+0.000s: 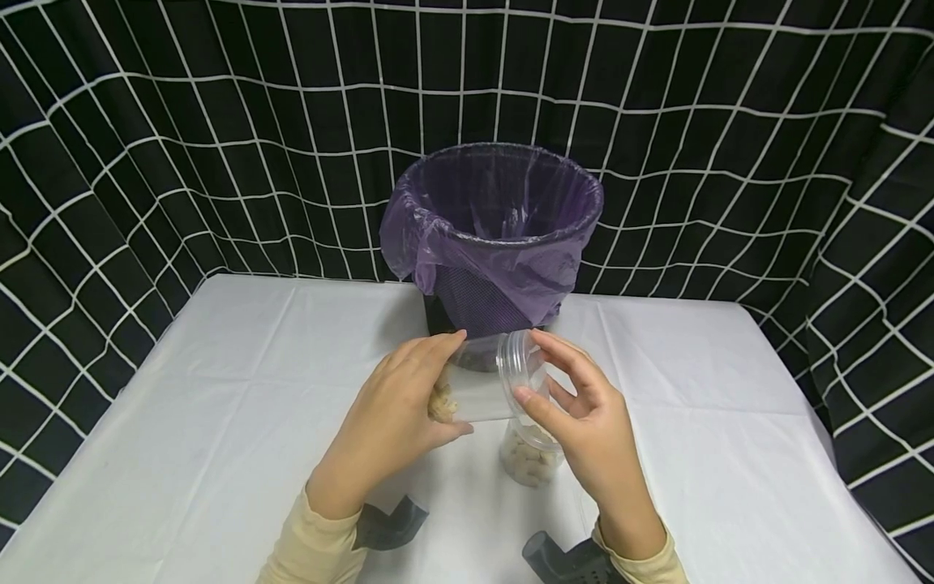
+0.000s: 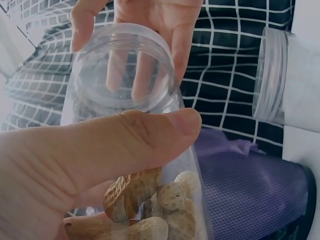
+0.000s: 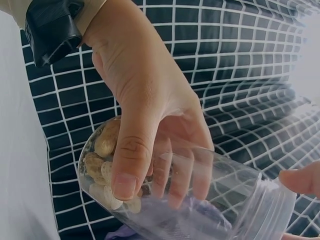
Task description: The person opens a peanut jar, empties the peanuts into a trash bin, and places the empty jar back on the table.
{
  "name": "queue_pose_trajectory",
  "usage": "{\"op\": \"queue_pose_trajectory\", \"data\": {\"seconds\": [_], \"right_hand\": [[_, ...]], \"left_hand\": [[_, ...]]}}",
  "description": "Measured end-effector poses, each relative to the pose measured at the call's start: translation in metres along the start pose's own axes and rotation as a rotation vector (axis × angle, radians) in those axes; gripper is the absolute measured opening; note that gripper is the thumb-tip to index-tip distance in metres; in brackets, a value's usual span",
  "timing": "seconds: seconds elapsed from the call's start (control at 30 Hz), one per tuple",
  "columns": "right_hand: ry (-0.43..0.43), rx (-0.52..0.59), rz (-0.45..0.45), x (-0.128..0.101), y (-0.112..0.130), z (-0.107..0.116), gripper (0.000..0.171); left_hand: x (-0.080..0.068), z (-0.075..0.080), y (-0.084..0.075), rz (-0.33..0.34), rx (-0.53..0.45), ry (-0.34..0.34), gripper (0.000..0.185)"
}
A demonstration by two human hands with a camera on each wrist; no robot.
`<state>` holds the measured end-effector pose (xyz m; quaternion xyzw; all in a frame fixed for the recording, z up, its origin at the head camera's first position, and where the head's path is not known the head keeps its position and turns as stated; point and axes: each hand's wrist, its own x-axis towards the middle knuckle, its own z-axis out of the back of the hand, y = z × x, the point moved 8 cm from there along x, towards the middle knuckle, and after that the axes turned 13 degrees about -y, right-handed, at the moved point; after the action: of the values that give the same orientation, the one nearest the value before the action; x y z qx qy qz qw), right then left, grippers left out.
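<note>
My left hand (image 1: 397, 414) grips a clear plastic jar (image 1: 481, 377) around its body, near the bottom end. The jar lies tilted nearly sideways above the table, and unshelled peanuts (image 2: 170, 205) are gathered at its bottom end. At the other end, my right hand (image 1: 584, 405) pinches the clear screw lid (image 1: 520, 361) between thumb and fingers. The right wrist view shows the left hand (image 3: 145, 110) around the jar and right-hand fingertips (image 3: 305, 180) at the lid. Below the hands, a second clear jar (image 1: 529, 458) with pale contents stands upright, partly hidden.
A black mesh bin (image 1: 474, 300) lined with a purple bag (image 1: 511, 272) stands just behind the hands. White cloth (image 1: 241, 405) covers the table. A black curtain with a white grid (image 1: 292, 122) encloses the back and sides. Grey mounts (image 1: 394, 523) sit at both wrists.
</note>
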<state>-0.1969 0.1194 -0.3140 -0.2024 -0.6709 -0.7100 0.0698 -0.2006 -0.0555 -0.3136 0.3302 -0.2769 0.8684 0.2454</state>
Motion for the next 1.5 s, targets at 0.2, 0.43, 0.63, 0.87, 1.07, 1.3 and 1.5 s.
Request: {"op": "queue_pose_trajectory", "data": {"seconds": [0.2,0.43,0.63,0.87,1.07,1.3,1.5], "right_hand": [[-0.025,-0.004,-0.015,0.001,-0.001,0.001,0.051],[-0.039,-0.024,-0.039,0.002,-0.005,0.001,0.051],[-0.029,-0.083,-0.068,0.001,-0.011,-0.004,0.048],[-0.002,-0.155,-0.111,-0.003,-0.021,-0.014,0.047],[0.046,-0.201,-0.128,-0.008,-0.032,-0.027,0.049],[0.095,-0.224,-0.144,-0.015,-0.045,-0.044,0.050],[0.129,-0.264,-0.122,-0.019,-0.060,-0.061,0.051]], "left_hand": [[0.002,-0.001,0.007,0.040,-0.036,0.016,0.095],[0.001,0.001,0.027,0.129,-0.087,0.013,0.094],[0.000,0.013,0.048,0.219,-0.124,-0.027,0.089],[-0.003,0.027,0.068,0.358,-0.135,-0.062,0.086],[-0.004,0.032,0.081,0.407,-0.193,-0.122,0.082],[-0.008,0.033,0.099,0.513,-0.253,-0.142,0.082],[-0.011,0.033,0.114,0.617,-0.247,-0.152,0.078]]}}
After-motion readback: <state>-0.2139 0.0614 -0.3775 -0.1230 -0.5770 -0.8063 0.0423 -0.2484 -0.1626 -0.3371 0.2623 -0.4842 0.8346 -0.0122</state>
